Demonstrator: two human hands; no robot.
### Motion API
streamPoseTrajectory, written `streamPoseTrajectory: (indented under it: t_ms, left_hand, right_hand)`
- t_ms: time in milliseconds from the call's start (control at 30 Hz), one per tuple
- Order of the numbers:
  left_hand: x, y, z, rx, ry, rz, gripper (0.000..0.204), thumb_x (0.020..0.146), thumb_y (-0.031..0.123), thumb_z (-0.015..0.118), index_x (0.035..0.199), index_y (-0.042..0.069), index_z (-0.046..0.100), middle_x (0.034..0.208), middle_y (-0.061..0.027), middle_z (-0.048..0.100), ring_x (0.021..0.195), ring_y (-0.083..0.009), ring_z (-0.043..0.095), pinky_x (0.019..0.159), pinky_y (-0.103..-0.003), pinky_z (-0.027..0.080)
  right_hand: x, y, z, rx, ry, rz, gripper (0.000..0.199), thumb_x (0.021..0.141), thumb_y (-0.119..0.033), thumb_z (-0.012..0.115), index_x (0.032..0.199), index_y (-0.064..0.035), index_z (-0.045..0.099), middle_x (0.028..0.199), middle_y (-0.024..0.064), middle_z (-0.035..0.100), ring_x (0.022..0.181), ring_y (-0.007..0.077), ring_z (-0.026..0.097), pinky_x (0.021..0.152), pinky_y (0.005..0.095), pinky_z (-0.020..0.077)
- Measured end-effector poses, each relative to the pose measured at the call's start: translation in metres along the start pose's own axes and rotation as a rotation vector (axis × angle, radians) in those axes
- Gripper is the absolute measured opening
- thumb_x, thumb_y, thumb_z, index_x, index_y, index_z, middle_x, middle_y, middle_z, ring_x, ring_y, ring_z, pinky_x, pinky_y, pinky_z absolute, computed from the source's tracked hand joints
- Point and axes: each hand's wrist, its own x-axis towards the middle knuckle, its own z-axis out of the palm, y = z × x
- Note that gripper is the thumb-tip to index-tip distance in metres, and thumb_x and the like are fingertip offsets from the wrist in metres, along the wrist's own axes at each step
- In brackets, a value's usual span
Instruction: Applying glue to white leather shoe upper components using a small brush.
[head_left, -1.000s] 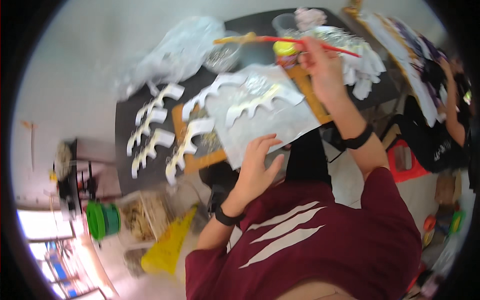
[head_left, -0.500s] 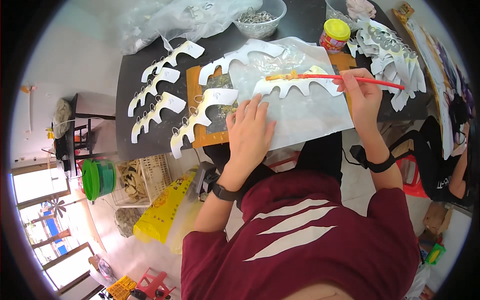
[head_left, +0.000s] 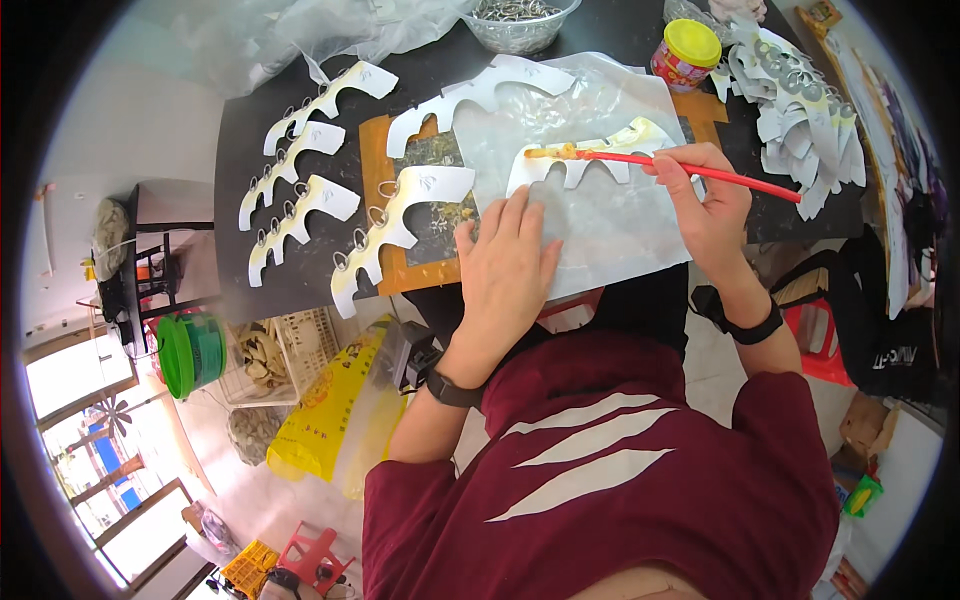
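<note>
In my right hand point(head_left: 706, 200) is a thin red-handled brush point(head_left: 720, 175), pinched between thumb and fingers. Its yellowish, caked tip lies on the left part of a white scalloped strip point(head_left: 602, 172), which has a wet yellow coating along its upper edge. My left hand point(head_left: 505, 245) lies flat with fingers stretched out, its fingertips at the left end of this strip. Under both is a pale translucent sheet point(head_left: 600, 250) on a brown-taped board point(head_left: 400, 275). Part of the strip's right end is hidden behind my right hand.
Several white scalloped strips with metal rings, one a finished-looking strip point(head_left: 400, 225), lie to the left. A ringed pile point(head_left: 800, 120) is at right. A yellow-lidded tub point(head_left: 688, 52) and a bowl of rings point(head_left: 515, 30) stand behind. Another person's dark sleeve point(head_left: 905, 330) shows at right.
My right hand has shifted slightly left and down with the brush, whose handle now slopes more. The tip stays near the strip's left end. My left hand stays flat; the view has shifted slightly.
</note>
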Motion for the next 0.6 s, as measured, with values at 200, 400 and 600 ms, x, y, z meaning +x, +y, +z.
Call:
streamPoseTrajectory:
  t_ms: [200, 400, 600]
  left_hand:
    - [-0.0012, -0.0005, 0.0009, 0.000, 0.005, 0.004, 0.043, 0.081, 0.022, 0.068, 0.118, 0.006, 0.054, 0.130, -0.0109, 0.053, 0.118, -0.0273, 0.049, 0.096, -0.045, 0.032]
    - [-0.0016, -0.0010, 0.0003, 0.001, 0.003, 0.004, 0.043, 0.081, 0.022, 0.067, 0.118, 0.006, 0.054, 0.131, -0.0110, 0.053, 0.118, -0.0270, 0.049, 0.096, -0.045, 0.032]
    - [-0.0016, 0.0002, 0.0009, -0.001, 0.000, 0.004, 0.043, 0.081, 0.021, 0.067, 0.119, 0.006, 0.055, 0.131, -0.0111, 0.053, 0.118, -0.0266, 0.049, 0.095, -0.044, 0.032]
  right_hand:
    - [0.0001, 0.0004, 0.0023, -0.047, 0.002, -0.039, 0.005, 0.089, -0.004, 0.062, 0.092, 0.0004, 0.064, 0.084, 0.0067, 0.067, 0.077, 0.0114, 0.062, 0.069, 0.0236, 0.0460]
    - [0.0061, 0.0030, 0.0075, -0.075, 0.075, -0.085, 0.005, 0.086, -0.004, 0.066, 0.090, -0.0009, 0.067, 0.081, 0.0048, 0.068, 0.073, 0.0118, 0.062, 0.064, 0.0238, 0.0441]
    - [0.0039, -0.0004, 0.0099, -0.066, 0.047, -0.065, 0.005, 0.086, -0.004, 0.066, 0.089, -0.0007, 0.066, 0.081, 0.0055, 0.068, 0.072, 0.0124, 0.062, 0.064, 0.0238, 0.0446]
